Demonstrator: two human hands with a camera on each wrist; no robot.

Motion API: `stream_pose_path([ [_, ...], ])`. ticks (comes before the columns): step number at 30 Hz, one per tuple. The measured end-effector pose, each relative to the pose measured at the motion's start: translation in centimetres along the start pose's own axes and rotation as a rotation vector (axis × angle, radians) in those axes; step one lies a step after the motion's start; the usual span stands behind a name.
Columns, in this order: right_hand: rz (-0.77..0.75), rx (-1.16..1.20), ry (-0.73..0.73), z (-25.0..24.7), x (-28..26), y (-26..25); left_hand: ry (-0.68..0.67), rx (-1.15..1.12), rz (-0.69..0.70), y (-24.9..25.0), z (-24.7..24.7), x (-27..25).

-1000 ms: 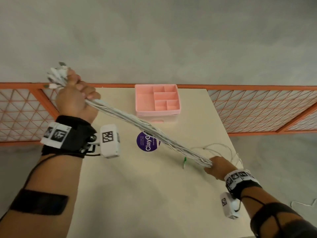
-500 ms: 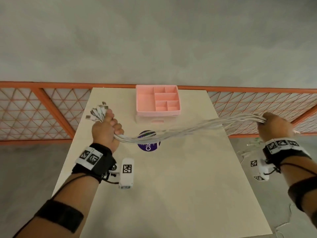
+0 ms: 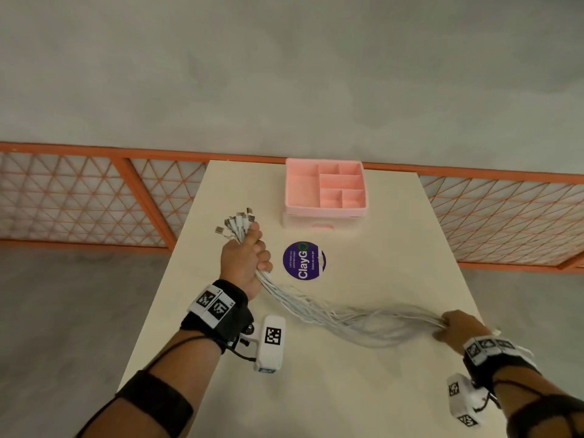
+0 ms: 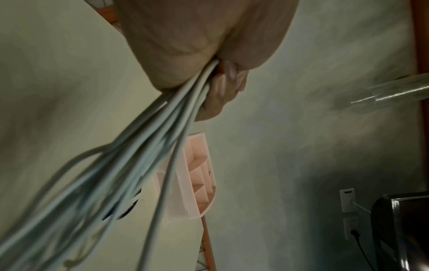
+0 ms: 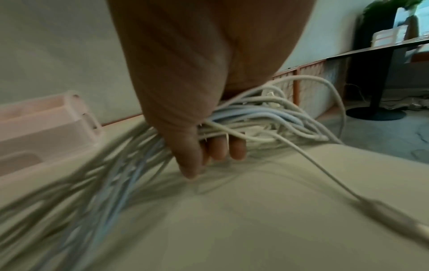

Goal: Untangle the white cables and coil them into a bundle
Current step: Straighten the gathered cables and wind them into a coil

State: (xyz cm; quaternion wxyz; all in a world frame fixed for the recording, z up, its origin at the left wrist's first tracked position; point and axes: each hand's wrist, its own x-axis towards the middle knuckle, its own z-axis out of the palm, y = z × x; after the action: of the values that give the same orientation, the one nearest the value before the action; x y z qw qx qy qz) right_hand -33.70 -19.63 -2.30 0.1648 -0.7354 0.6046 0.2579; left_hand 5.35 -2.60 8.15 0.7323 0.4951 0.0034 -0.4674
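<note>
Even, soft light; dim wrist views, white cables (image 5: 92,183) motion-blurred (edges bowed).

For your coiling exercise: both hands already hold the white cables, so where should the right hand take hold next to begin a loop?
Probably the sagging middle of the white cables, from above: there the strands run roughly side by side over the table, between left hand and right hand.

Left hand (image 3: 245,262) and right hand (image 3: 459,328) grip white cables (image 3: 341,320) sagging over table (image 3: 363,390).
</note>
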Motion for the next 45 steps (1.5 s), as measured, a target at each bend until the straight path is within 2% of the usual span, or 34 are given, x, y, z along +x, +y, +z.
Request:
stream_pose_path([
  [3, -0.119, -0.004, -0.1, -1.1, -0.6, -3.7, -0.014, 0.007, 0.002, 0.0, 0.3, -0.3],
  [5, -0.253, 0.136, -0.099, -3.3, -2.1, -7.4, -0.023, 0.024, 0.014, 0.0, 0.7, -0.5],
  [8, -0.541, 0.49, -0.014, -6.4, -5.5, -13.8, -0.043, 0.029, 0.034, 0.0, 1.3, -0.8],
  [10, -0.721, 0.672, -0.031, -7.7, -8.0, -18.4, -0.054, 0.022, 0.047, -0.1, 1.8, -1.1],
  [13, -0.907, 0.674, -0.083, -7.6, -10.9, -24.0, -0.059, -0.007, 0.058, -0.4, 2.4, -1.5],
  [17, -0.913, 0.743, -0.147, -5.8, -11.8, -26.8, -0.06, -0.005, 0.035, 0.0, 1.9, -1.8],
  [22, -0.852, 0.64, -0.036, -3.8, -11.8, -27.2, -0.084, 0.019, 0.077, 1.0, 0.1, -1.4],
  [25, -0.864, 0.62, -0.041, -3.2, -11.8, -27.2, -0.034, 0.004, 0.07, 0.7, -0.4, -1.1],
  [29, -0.874, 0.584, -0.117, -2.8, -11.8, -26.9, 0.024, 0.034, 0.063, -0.5, -0.7, -0.9],
  [32, -0.919, 0.548, -0.088, -3.7, -11.7, -26.1, -0.024, 0.131, 0.058, -0.8, -1.1, -0.7],
  [36, -0.879, 0.963, 0.034, -6.6, -10.6, -25.5, -0.104, 0.264, 0.089, -0.8, -1.2, -0.3],
  [38, -0.857, 1.087, 0.103, -8.4, -10.5, -25.9, -0.151, 0.335, 0.101, -1.0, -0.8, -0.5],
  [42, -0.885, 1.043, 0.139, -10.7, -10.6, -27.3, -0.268, 0.517, 0.141, -1.4, 0.3, -1.1],
  [45, -0.901, 0.97, 0.161, -11.0, -10.9, -28.1, -0.297, 0.59, 0.167, -1.6, 0.6, -1.1],
])
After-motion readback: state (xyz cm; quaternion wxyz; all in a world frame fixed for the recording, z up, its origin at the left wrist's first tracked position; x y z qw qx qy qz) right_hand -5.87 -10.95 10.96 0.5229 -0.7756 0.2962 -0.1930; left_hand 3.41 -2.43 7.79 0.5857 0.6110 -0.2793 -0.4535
